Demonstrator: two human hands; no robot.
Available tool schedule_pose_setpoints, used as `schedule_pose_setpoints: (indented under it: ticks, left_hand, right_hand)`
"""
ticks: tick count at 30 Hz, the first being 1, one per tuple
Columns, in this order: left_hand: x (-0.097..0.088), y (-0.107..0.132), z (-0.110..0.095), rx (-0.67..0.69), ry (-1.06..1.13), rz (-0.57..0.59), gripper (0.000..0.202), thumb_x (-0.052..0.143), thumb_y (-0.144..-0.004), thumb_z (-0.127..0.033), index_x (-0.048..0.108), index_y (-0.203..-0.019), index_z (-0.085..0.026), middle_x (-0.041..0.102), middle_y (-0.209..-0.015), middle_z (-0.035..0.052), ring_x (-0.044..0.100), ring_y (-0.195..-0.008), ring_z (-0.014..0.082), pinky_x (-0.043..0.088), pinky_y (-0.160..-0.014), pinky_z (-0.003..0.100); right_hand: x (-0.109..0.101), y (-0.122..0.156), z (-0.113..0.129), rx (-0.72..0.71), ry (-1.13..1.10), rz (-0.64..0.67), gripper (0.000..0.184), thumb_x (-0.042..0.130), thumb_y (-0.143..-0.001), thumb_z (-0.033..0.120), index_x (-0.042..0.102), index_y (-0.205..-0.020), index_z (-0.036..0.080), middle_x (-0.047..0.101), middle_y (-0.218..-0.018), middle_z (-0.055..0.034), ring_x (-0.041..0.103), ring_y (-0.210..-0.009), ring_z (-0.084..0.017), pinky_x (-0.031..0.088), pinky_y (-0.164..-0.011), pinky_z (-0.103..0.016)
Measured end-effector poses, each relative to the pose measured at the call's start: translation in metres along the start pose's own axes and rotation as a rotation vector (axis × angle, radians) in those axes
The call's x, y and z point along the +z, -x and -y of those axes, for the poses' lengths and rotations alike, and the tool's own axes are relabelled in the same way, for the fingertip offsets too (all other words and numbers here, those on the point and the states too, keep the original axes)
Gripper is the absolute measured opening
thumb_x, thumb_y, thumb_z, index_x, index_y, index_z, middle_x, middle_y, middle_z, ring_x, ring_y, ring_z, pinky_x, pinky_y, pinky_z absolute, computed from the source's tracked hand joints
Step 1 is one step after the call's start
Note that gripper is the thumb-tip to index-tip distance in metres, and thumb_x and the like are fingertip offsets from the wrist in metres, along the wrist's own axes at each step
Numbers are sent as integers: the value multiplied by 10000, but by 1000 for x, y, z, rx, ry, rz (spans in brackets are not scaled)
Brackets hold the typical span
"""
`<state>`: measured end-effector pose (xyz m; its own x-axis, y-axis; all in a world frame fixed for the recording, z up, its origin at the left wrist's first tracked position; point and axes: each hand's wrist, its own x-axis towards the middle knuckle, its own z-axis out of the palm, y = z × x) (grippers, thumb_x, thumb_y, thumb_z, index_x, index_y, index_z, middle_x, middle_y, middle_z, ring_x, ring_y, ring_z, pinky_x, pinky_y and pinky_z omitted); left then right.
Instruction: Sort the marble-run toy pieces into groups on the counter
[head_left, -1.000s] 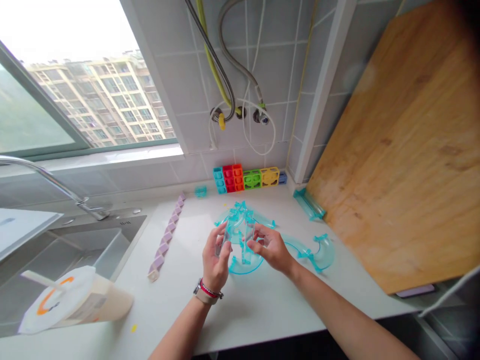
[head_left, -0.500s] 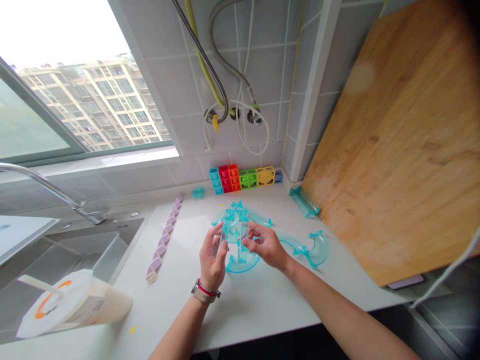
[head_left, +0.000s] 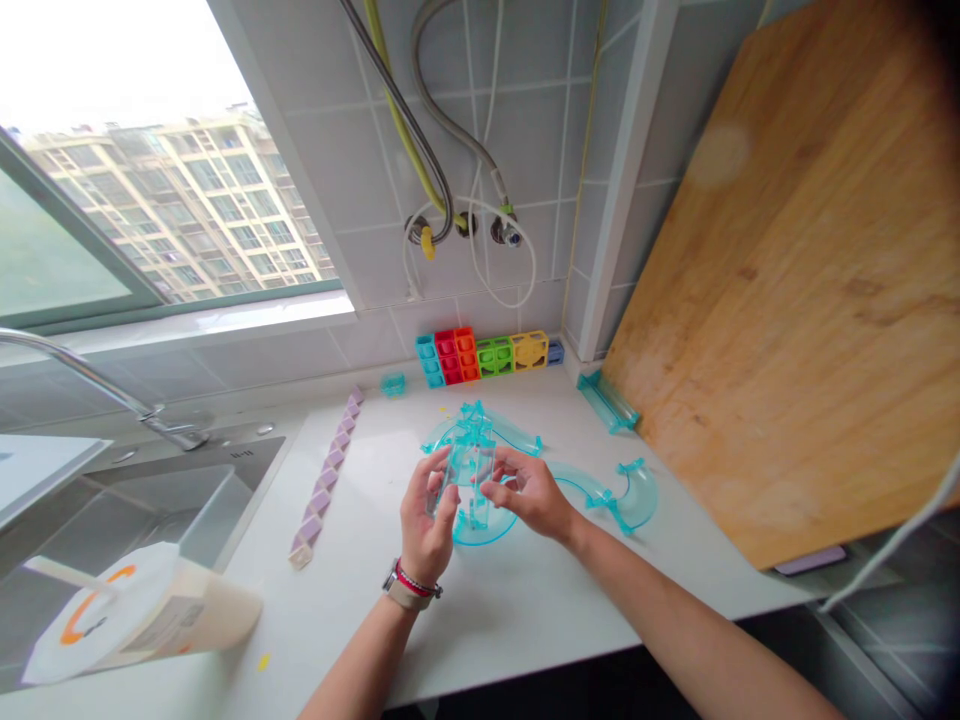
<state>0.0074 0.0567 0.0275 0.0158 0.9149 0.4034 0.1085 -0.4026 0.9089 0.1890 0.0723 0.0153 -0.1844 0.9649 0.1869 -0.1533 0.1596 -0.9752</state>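
Between my hands is a clear teal straight track piece [head_left: 482, 487], shaped like a trough with connectors at its ends. My left hand [head_left: 426, 510] grips its left edge between thumb and fingers. On the opposite edge, my right hand [head_left: 529, 492] pinches it with thumb and fingertips. Behind and below lie curved teal track pieces [head_left: 517, 435], partly hidden by the held piece and my fingers. Farther right, a bent teal track piece [head_left: 637, 500] rests on the white counter [head_left: 525, 610].
Colored blocks [head_left: 457, 355] line the back wall. A purple-and-white zigzag strip [head_left: 328, 475] lies left. Near the sink [head_left: 255, 460] stands a lidded cup [head_left: 172, 615] with a straw. A straight teal trough [head_left: 609, 403] sits beside the leaning wooden board [head_left: 810, 300].
The held track piece has tilted slightly, and its two edges appear a little closer together. Both hands keep their grip. The whole view has shifted slightly.
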Motion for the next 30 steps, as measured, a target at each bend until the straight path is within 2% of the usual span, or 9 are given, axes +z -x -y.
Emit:
schedule_pose_setpoints:
  ticks: [2, 6, 9, 12, 17, 20, 23, 26, 30]
  left_hand:
    - [0, 0, 0, 2, -1, 17, 441, 586, -955, -423, 569, -1356, -241, 678, -1066, 95, 640, -813, 211, 532, -723, 343]
    - [0, 1, 1, -46, -16, 59, 456, 609, -953, -416, 569, -1378, -255, 653, -1250, 124, 653, -1080, 286, 530, -930, 422]
    - [0, -1, 2, -68, 25, 85, 461, 625, -954, -396, 564, -1388, -253, 665, -1230, 113, 651, -1120, 285, 513, -975, 424]
    - [-1, -4, 2, -73, 95, 116, 469, 626, -956, -397, 556, -1392, -235, 677, -1189, 106, 674, -1071, 266, 530, -945, 404]
    - [-5, -9, 1, -174, 161, 202, 448, 554, -993, -430, 540, -1396, -236, 653, -1226, 122, 704, -999, 244, 588, -842, 385]
    - [-5, -10, 3, -187, 117, 227, 453, 641, -951, -394, 562, -1375, -256, 644, -1223, 105, 717, -973, 226, 598, -829, 358]
    - [-3, -10, 4, -202, 86, 239, 503, 722, -893, -361, 570, -1361, -257, 653, -1185, 102, 706, -1040, 252, 612, -780, 328]
    - [-3, -13, 2, -206, 41, 193, 491, 750, -863, -365, 601, -1312, -231, 669, -1093, 87, 710, -1032, 257, 620, -743, 316]
    - [-24, -32, -3, -144, -114, -6, 457, 780, -816, -418, 668, -1203, -203, 681, -1015, 60, 718, -906, 216, 627, -692, 297]
  right_hand:
    - [0, 0, -1, 1, -3, 20, 557, 785, -798, 451, 671, -1276, 190, 706, -973, -78, 626, -830, -189, 546, -639, -284]
    - [0, 0, 0, 3, 19, 37, 516, 786, -796, 461, 697, -1227, 191, 666, -944, -63, 619, -830, -188, 536, -637, -273]
    - [0, 0, 2, 8, 37, 20, 515, 795, -785, 460, 700, -1210, 185, 647, -924, -51, 619, -828, -181, 532, -647, -266]
    - [1, 0, 3, 16, 15, 12, 539, 795, -787, 455, 683, -1238, 182, 639, -914, -44, 619, -814, -174, 538, -640, -263]
    - [0, -4, 1, 16, -114, -4, 524, 783, -800, 452, 668, -1228, 172, 610, -840, -13, 611, -703, -148, 566, -589, -268]
    - [-2, -7, 1, 14, -167, -47, 536, 755, -825, 462, 641, -1258, 168, 639, -845, -24, 642, -733, -170, 586, -586, -281]
    - [-3, -10, 2, 5, -208, -85, 546, 727, -847, 474, 619, -1285, 166, 669, -884, -43, 657, -744, -177, 601, -590, -296]
    - [-3, -12, 1, 5, -227, -77, 536, 713, -858, 472, 611, -1297, 183, 684, -1020, -80, 670, -796, -180, 612, -628, -306]
    - [-3, -14, -3, -29, -217, -141, 598, 714, -847, 466, 537, -1371, 238, 646, -1179, -102, 680, -812, -179, 585, -599, -283]
